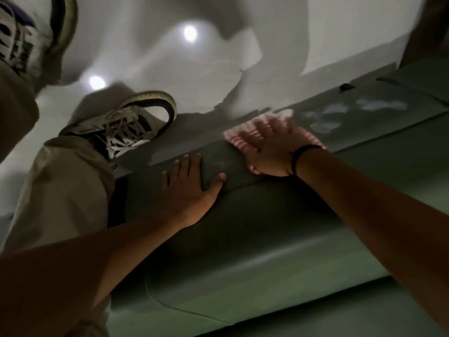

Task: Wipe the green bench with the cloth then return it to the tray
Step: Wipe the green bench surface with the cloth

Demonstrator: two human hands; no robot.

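The right hand (269, 147) presses flat, fingers spread, on the red-striped cloth (243, 136) near the green bench's (243, 251) far edge. The left hand (192, 183), open, braces just beside. The cloth could slide off onto the floor (170, 57); smears (352, 110) right remain.

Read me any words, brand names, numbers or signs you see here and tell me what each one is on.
None can be read.
Sneakers: dark side markings only, no legible letters.
Red-and-white cloth under the right hand: a stripe pattern, no text.
Green bench, black wristband and left hand: no print visible.
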